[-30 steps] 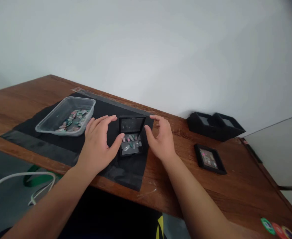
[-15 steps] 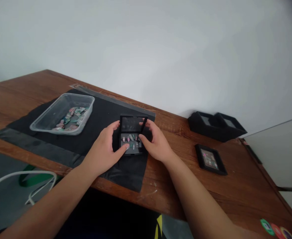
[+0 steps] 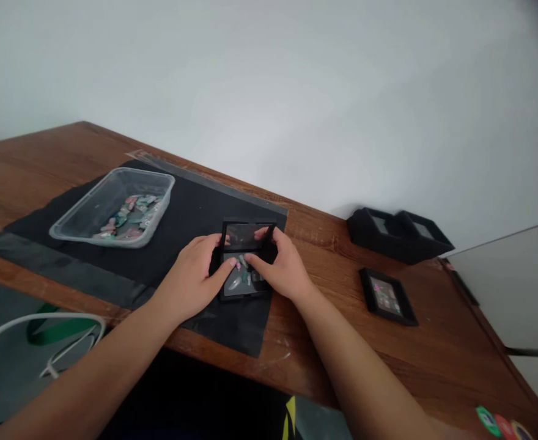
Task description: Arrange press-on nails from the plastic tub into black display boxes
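Observation:
A small black case (image 3: 243,287) lies open on a black cloth (image 3: 177,214), its clear-windowed lid (image 3: 246,235) raised at the back. Small pink, green and grey pieces lie inside it. My left hand (image 3: 191,281) grips the case's left side, thumb over the tray. My right hand (image 3: 280,269) holds the right side, thumb reaching across the pieces and fingers at the lid's edge.
A clear plastic tub (image 3: 113,208) with several similar coloured pieces sits on the cloth to the left. On the wooden table (image 3: 434,348), a closed black case (image 3: 387,296) and a pair of empty black boxes (image 3: 400,233) lie to the right. White cable (image 3: 44,321) hangs below the table edge.
Both hands have come in from either side of the open case and taken hold of it. The thumbs now rest over the tray.

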The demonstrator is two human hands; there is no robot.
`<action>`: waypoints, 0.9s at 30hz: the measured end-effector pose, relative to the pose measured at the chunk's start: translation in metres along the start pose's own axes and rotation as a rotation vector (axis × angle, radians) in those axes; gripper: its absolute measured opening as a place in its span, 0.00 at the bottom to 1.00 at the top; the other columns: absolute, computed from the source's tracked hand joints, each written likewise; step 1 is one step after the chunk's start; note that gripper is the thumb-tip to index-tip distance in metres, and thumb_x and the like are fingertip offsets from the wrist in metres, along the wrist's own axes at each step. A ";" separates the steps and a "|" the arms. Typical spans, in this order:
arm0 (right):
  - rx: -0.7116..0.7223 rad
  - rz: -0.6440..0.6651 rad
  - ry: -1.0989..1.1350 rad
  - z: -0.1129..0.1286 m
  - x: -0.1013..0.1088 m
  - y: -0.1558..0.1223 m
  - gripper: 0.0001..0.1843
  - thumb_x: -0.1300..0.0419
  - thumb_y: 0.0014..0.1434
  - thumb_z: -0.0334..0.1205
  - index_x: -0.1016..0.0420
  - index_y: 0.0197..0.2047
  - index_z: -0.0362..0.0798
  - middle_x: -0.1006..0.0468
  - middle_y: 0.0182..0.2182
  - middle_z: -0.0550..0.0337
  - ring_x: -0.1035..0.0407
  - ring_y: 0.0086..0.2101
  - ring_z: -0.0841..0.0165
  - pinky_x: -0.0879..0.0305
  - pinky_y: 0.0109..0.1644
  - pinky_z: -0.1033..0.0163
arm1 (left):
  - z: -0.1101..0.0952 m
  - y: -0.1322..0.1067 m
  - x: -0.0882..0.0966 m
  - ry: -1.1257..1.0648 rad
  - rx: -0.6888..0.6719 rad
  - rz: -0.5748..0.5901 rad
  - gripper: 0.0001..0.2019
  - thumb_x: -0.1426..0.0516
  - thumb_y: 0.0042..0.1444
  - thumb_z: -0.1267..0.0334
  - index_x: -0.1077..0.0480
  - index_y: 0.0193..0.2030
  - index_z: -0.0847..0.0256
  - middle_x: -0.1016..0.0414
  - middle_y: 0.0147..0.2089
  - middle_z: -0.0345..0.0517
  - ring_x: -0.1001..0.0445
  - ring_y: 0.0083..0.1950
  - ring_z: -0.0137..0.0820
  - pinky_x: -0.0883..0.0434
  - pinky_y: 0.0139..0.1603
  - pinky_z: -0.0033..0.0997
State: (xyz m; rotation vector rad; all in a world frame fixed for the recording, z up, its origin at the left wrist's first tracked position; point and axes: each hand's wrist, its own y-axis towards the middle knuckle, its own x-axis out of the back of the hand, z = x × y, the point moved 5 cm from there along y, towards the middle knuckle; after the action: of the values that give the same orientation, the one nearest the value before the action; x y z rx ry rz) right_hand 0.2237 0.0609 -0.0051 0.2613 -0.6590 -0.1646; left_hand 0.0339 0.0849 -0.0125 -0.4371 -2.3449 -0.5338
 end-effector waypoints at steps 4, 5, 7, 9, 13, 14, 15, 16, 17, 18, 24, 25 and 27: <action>0.006 -0.003 -0.038 0.002 0.003 -0.001 0.17 0.33 0.51 0.38 0.27 0.45 0.51 0.21 0.45 0.57 0.29 0.48 0.57 0.35 0.57 0.48 | 0.006 0.000 0.000 -0.086 0.023 0.003 0.19 0.48 0.64 0.57 0.31 0.58 0.62 0.26 0.58 0.55 0.31 0.63 0.46 0.36 0.67 0.52; 0.011 -0.004 -0.039 0.003 0.004 -0.001 0.16 0.34 0.52 0.37 0.27 0.45 0.51 0.21 0.44 0.57 0.29 0.48 0.57 0.34 0.56 0.48 | 0.007 0.000 0.000 -0.104 0.034 0.005 0.19 0.48 0.63 0.58 0.31 0.57 0.62 0.26 0.58 0.55 0.30 0.63 0.45 0.36 0.68 0.52; 0.022 -0.003 -0.040 0.005 0.004 -0.001 0.15 0.35 0.53 0.36 0.27 0.45 0.51 0.22 0.44 0.58 0.29 0.47 0.58 0.34 0.56 0.49 | 0.008 0.000 0.001 -0.114 0.053 0.014 0.20 0.49 0.60 0.62 0.30 0.57 0.61 0.27 0.58 0.54 0.30 0.63 0.45 0.36 0.68 0.51; 0.031 -0.001 -0.041 0.005 0.005 -0.001 0.14 0.37 0.54 0.35 0.27 0.45 0.51 0.22 0.44 0.57 0.29 0.48 0.58 0.34 0.56 0.49 | 0.007 0.000 0.001 -0.098 0.056 0.029 0.21 0.49 0.56 0.64 0.30 0.57 0.62 0.27 0.58 0.54 0.30 0.63 0.45 0.35 0.67 0.51; 0.042 0.006 -0.043 0.004 0.006 -0.001 0.14 0.40 0.56 0.33 0.27 0.47 0.51 0.22 0.45 0.57 0.29 0.49 0.58 0.34 0.57 0.49 | 0.006 0.000 0.002 -0.084 0.049 0.029 0.22 0.48 0.55 0.64 0.30 0.57 0.62 0.27 0.58 0.55 0.31 0.63 0.46 0.34 0.67 0.52; 0.044 0.011 -0.049 0.003 0.006 -0.001 0.15 0.41 0.56 0.32 0.27 0.47 0.51 0.22 0.45 0.57 0.29 0.49 0.59 0.34 0.57 0.49 | 0.006 0.000 0.002 -0.084 0.046 0.024 0.22 0.48 0.56 0.63 0.30 0.58 0.62 0.27 0.58 0.55 0.31 0.63 0.46 0.35 0.67 0.52; 0.046 0.019 -0.058 0.003 0.006 -0.001 0.15 0.41 0.56 0.32 0.27 0.47 0.52 0.21 0.45 0.57 0.28 0.49 0.59 0.34 0.57 0.49 | 0.006 0.000 0.002 -0.082 0.042 0.019 0.22 0.47 0.56 0.63 0.30 0.58 0.62 0.27 0.58 0.56 0.31 0.63 0.47 0.35 0.68 0.53; 0.048 0.027 -0.068 0.003 0.006 -0.001 0.15 0.41 0.56 0.32 0.27 0.47 0.52 0.21 0.45 0.57 0.28 0.49 0.59 0.33 0.57 0.49 | 0.006 0.000 0.002 -0.079 0.039 0.016 0.22 0.47 0.56 0.62 0.30 0.57 0.62 0.26 0.58 0.56 0.31 0.63 0.47 0.35 0.68 0.54; 0.051 0.033 -0.076 0.003 0.006 -0.001 0.15 0.41 0.56 0.31 0.27 0.47 0.52 0.21 0.45 0.58 0.28 0.49 0.58 0.33 0.57 0.49 | 0.006 0.000 0.002 -0.075 0.037 0.016 0.21 0.46 0.57 0.61 0.30 0.57 0.62 0.26 0.58 0.56 0.30 0.63 0.48 0.35 0.68 0.54; 0.053 0.034 -0.082 0.003 0.007 -0.001 0.15 0.41 0.55 0.31 0.27 0.46 0.53 0.21 0.45 0.58 0.28 0.49 0.58 0.33 0.57 0.49 | 0.006 0.001 0.002 -0.069 0.038 0.019 0.21 0.45 0.57 0.60 0.30 0.57 0.61 0.26 0.58 0.56 0.30 0.63 0.48 0.35 0.68 0.55; 0.029 0.019 -0.062 0.005 0.006 -0.002 0.13 0.39 0.55 0.33 0.29 0.45 0.52 0.21 0.44 0.57 0.27 0.48 0.58 0.32 0.56 0.49 | 0.003 0.001 0.002 -0.048 0.032 0.028 0.21 0.45 0.58 0.59 0.30 0.57 0.62 0.25 0.57 0.56 0.30 0.62 0.49 0.33 0.66 0.54; 0.027 0.022 -0.055 0.006 0.006 -0.002 0.14 0.39 0.55 0.33 0.29 0.45 0.52 0.21 0.44 0.57 0.27 0.47 0.58 0.32 0.56 0.49 | 0.002 0.001 0.002 -0.045 0.024 0.024 0.21 0.45 0.58 0.60 0.31 0.57 0.62 0.25 0.57 0.56 0.30 0.62 0.49 0.33 0.66 0.54; 0.029 0.032 -0.049 0.006 0.006 -0.002 0.14 0.39 0.54 0.33 0.29 0.45 0.52 0.21 0.45 0.57 0.27 0.48 0.58 0.32 0.56 0.49 | 0.001 0.000 0.002 -0.041 0.012 0.019 0.22 0.46 0.57 0.61 0.32 0.58 0.62 0.25 0.57 0.57 0.29 0.61 0.49 0.33 0.65 0.54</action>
State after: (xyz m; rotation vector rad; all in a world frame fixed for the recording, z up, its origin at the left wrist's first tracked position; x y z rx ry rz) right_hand 0.2241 0.0561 0.0021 0.2756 -0.7143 -0.1314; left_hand 0.0322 0.0859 -0.0113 -0.4681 -2.3794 -0.5060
